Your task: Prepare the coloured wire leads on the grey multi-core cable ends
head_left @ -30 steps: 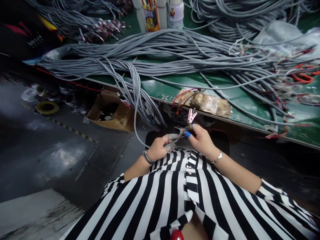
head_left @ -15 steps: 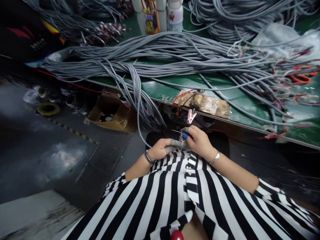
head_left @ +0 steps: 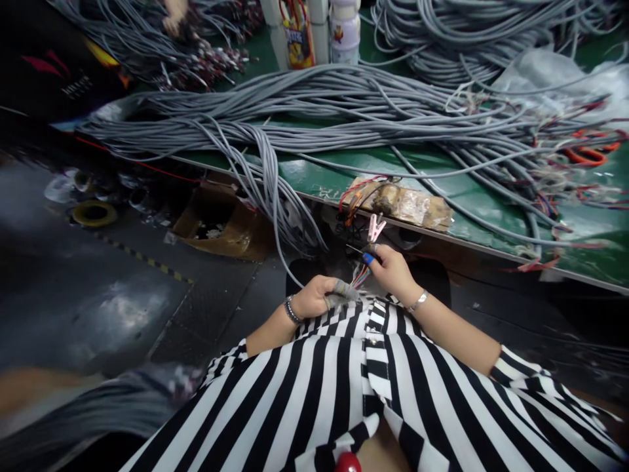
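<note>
My left hand (head_left: 319, 296) is closed on the end of a grey cable (head_left: 289, 274), with grey wrapping on its finger. From that end several thin coloured wires (head_left: 361, 276) fan up toward my right hand (head_left: 392, 274). My right hand is pinched, and a thin, pointed metal tool (head_left: 354, 248) sticks out to the left from its fingertips. A blue covering (head_left: 367, 258) is on one of its digits. Whether those fingers also grip the wire tips is too small to tell. Just above hangs a pink clip (head_left: 376, 228) at the table edge.
Grey cable bundles (head_left: 314, 134) cover much of the green table (head_left: 314, 176). Orange-handled scissors (head_left: 587, 156) lie at right. Another person's hand (head_left: 175, 16) is at upper left; a blurred cable bundle (head_left: 113, 400) is at lower left. A cardboard box (head_left: 226, 229) sits below the table.
My right hand has moved up slightly, away from my left, and the coloured wires now show stretched between them. Another person's hand and the blurred cable bundle at lower left have appeared.
</note>
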Demonstrator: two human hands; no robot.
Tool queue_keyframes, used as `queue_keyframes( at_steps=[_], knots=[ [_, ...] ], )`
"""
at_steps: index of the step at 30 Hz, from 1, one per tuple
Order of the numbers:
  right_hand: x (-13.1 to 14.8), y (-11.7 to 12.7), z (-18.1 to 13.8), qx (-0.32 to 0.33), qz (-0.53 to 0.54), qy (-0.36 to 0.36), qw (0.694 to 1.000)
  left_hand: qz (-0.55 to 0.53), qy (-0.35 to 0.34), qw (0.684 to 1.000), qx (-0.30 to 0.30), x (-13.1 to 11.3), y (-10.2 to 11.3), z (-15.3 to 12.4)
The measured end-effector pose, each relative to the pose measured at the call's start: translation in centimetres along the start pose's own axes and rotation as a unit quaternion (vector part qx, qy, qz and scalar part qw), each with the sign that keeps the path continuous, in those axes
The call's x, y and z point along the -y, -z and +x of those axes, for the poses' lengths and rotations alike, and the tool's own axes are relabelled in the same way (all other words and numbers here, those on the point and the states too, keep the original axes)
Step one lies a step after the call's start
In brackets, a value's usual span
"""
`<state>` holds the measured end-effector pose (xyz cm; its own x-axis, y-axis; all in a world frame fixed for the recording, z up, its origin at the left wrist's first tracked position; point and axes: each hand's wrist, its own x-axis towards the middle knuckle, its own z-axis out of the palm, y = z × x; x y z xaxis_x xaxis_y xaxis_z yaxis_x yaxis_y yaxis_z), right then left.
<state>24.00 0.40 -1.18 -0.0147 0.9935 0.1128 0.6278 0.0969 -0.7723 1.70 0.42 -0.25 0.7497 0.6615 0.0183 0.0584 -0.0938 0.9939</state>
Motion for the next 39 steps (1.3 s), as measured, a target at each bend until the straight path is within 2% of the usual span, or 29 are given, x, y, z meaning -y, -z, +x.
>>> queue_keyframes(
  at_steps=[2, 5, 7, 10, 12, 14, 16, 19, 25, 27, 30, 33, 36, 38, 39],
  knots=[
    [-0.9, -0.3, 0.1, -0.005, 0.012, -0.035, 0.999, -0.089, 0.015, 0.995, -0.034, 0.5, -0.1, -0.3],
    [-1.2, -0.5, 0.1, 0.041, 0.162, -0.075, 0.983, -0.235, -0.012, 0.963, -0.135, 1.1, 0.3, -0.5],
    [-0.5, -0.6, 0.1, 0.096, 0.303, -0.127, 0.94, -0.283, -0.042, 0.944, -0.163, 1.3, 0.9, -0.5],
    [1.5, -0.8, 0.8, 0.188, 0.468, -0.189, 0.843, -0.3, -0.03, 0.936, -0.179, 1.2, 1.6, -0.4],
    [3.2, -1.1, 1.4, 0.245, 0.536, -0.189, 0.786, -0.326, 0.002, 0.928, -0.179, 1.2, 1.7, -0.5],
    [4.7, -1.6, 1.9, 0.276, 0.585, -0.175, 0.742, -0.373, 0.018, 0.915, -0.154, 1.1, 1.5, -0.6],
    [5.8, -2.3, 2.3, 0.283, 0.622, -0.168, 0.71, -0.418, 0.016, 0.901, -0.117, 1.0, 1.2, -0.7],
    [6.6, -3.1, 2.5, 0.284, 0.647, -0.179, 0.685, -0.463, 0.012, 0.882, -0.088, 0.8, 0.9, -0.7],
    [6.7, -3.6, 2.6, 0.222, 0.631, -0.235, 0.705, -0.486, 0.029, 0.869, -0.09, 1.0, 1.1, -0.4],
    [6.5, -3.6, 2.5, 0.216, 0.613, -0.251, 0.717, -0.487, 0.014, 0.865, -0.121, 0.9, 1.3, -0.2],
    [6.3, -3.5, 2.0, 0.21, 0.583, -0.257, 0.741, -0.481, -0.006, 0.853, -0.2, 0.7, 1.8, 0.4],
    [6.4, -3.3, 1.5, 0.179, 0.535, -0.206, 0.8, -0.478, -0.002, 0.837, -0.267, 0.7, 1.9, 0.9],
    [6.4, -2.8, 1.1, 0.148, 0.438, -0.081, 0.883, -0.472, -0.008, 0.831, -0.294, 0.6, 1.7, 0.9],
    [6.0, -2.3, 0.9, 0.137, 0.385, -0.031, 0.912, -0.465, -0.02, 0.835, -0.293, 0.5, 1.6, 0.8],
    [5.6, -2.1, 0.9, 0.128, 0.375, -0.034, 0.918, -0.461, -0.023, 0.838, -0.29, 0.4, 1.6, 0.7]
  ],
)
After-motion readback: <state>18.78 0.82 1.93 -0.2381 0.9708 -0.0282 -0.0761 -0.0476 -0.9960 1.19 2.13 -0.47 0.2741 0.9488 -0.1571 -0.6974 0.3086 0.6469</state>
